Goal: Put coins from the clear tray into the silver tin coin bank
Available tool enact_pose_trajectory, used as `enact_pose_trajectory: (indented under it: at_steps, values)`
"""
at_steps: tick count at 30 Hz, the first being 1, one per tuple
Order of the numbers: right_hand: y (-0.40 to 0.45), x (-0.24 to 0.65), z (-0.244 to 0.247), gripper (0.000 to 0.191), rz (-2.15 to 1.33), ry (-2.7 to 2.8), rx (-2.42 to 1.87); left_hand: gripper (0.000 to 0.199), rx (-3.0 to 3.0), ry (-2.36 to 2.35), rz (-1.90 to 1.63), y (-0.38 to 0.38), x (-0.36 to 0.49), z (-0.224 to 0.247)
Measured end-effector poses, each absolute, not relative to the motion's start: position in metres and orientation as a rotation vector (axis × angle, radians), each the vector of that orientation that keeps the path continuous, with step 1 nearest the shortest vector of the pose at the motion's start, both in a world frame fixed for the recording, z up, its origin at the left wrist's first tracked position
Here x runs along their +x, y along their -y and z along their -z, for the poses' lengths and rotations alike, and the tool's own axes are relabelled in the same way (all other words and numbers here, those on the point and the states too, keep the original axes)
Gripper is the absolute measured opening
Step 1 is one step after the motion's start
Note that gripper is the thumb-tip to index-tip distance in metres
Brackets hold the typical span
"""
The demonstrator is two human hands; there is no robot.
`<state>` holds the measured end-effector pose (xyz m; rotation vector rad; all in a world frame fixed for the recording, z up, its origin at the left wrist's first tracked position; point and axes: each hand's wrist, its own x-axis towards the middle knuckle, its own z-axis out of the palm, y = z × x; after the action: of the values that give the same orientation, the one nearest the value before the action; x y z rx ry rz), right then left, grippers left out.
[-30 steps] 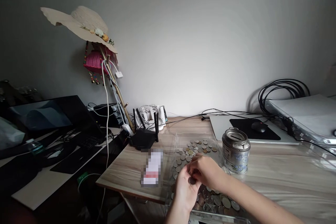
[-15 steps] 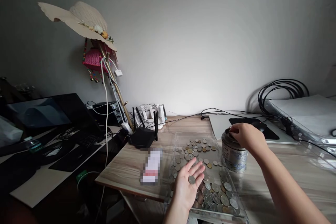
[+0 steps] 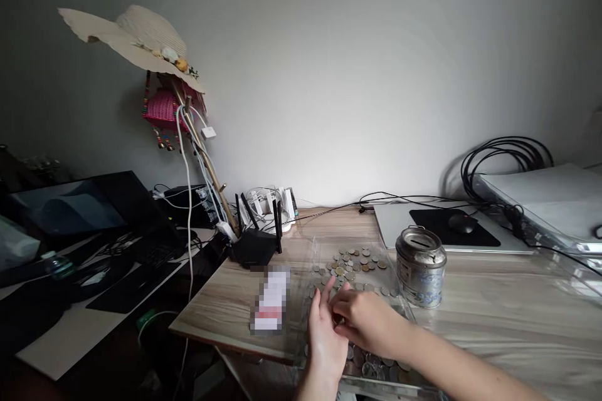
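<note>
Palm up over the coin tray, my left hand (image 3: 327, 332) has its visible fingers stretched out. My right hand (image 3: 369, 319) reaches across from the right, its fingertips pinched together at the left palm. Those fingers cover the palm, so a coin there is hidden from sight. Beneath both hands lies a clear plastic tray (image 3: 376, 385) with many loose coins (image 3: 365, 267), silver and some golden. A round metal coin tin (image 3: 421, 272) with a slotted lid and blue patterned side stands upright just right of the tray, touched by neither hand.
A black router (image 3: 256, 245) and a blurred paper (image 3: 270, 301) sit left of the tray. Behind the tin are a laptop (image 3: 388, 225), a mouse (image 3: 462, 223) on a black pad, and cables (image 3: 505, 153). A pole with a straw hat (image 3: 150, 37) stands left.
My right hand has come from the tin's lid leftward and down to my left palm. The coin seen lying on that palm is now covered. My left hand stays nearly in place.
</note>
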<state>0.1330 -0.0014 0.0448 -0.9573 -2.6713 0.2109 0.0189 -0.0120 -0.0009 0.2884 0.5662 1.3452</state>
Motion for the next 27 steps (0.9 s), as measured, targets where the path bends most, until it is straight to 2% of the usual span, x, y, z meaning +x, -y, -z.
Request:
enact_pose_trajectory:
  at_steps: [3,6,12,19,27]
  values:
    - [-0.002,0.127,-0.033,0.017,-0.023,2.692,-0.903,0.042,0.298,-0.554,-1.347,0.012,0.021,-0.001]
    - [-0.009,0.145,-0.048,0.021,0.071,2.542,-0.942,0.040,0.420,-0.614,-1.360,0.013,0.024,0.000]
    - [-0.042,0.227,-0.099,0.022,0.309,1.884,-1.446,0.042,0.629,-0.748,-1.263,0.015,0.024,0.002]
    - [-0.064,0.277,-0.092,0.020,0.250,1.825,-1.836,0.035,0.714,-0.827,-1.275,0.015,0.025,0.003]
    - [-0.064,0.278,-0.090,0.021,0.190,1.891,-1.796,0.029,0.737,-0.846,-1.278,0.017,0.026,0.003]
